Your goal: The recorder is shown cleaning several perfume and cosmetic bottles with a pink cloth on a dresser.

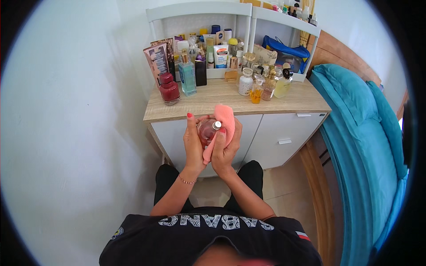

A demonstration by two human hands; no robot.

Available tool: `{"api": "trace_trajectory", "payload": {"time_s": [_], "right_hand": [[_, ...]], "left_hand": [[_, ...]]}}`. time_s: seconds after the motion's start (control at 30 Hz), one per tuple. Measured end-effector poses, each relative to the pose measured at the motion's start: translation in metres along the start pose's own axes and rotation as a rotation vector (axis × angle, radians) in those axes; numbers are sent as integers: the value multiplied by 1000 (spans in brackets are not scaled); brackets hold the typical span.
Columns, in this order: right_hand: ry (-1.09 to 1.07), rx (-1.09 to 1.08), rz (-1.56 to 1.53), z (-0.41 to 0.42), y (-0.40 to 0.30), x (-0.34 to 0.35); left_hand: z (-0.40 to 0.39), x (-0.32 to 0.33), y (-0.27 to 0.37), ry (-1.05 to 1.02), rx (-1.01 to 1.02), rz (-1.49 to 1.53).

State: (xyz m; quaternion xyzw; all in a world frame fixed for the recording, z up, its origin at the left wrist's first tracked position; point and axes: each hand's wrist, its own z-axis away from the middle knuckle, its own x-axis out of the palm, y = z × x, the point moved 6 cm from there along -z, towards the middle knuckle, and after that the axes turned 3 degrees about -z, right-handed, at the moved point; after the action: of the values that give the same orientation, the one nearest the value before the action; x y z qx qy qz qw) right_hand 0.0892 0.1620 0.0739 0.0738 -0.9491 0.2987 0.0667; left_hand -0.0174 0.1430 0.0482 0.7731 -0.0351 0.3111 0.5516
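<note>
In front of the cabinet, my left hand (193, 143) cradles a round glass perfume bottle (206, 130) with pinkish liquid and an uncapped silver spray nozzle (216, 125). My right hand (226, 146) grips a coral-pink cloth (226, 114) and presses it against the bottle's right side, thumb near the nozzle. The cloth's lower end hangs between the two palms. Part of the bottle is hidden by the fingers and the cloth. Nearest to my hands on the cabinet top stands a dark red bottle (169, 90).
The wood-look cabinet top (213, 94) holds a blue perfume bottle (188, 78), a black bottle (200, 71) and a cluster with an amber bottle (256, 92). Behind, white shelves (199, 10) carry many toiletries and a blue bag (289, 50). A teal-covered bed (362, 149) stands right; a wall (73, 116) is left.
</note>
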Motion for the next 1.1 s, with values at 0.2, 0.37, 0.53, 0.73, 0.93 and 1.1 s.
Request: {"api": "trace_trajectory", "payload": {"time_s": [0.2,0.37,0.53,0.73,0.93,1.1], "right_hand": [[-42,19,-87,-6,6,-6],[-637,151,-238,-50,6,6],[-880,299,-176,-55,13,12],[-163,-22,18,-3,-17,5],[-481,80,29,-36,10,0],[-532,86,13,-39,6,7]], "left_hand": [[3,10,3,-67,220,-169],[6,1,12,-280,95,-136],[9,7,1,-275,-36,-103],[-1,9,5,-148,80,81],[1,-3,-2,-252,-85,-115],[1,-1,-3,-246,-80,-48]]}}
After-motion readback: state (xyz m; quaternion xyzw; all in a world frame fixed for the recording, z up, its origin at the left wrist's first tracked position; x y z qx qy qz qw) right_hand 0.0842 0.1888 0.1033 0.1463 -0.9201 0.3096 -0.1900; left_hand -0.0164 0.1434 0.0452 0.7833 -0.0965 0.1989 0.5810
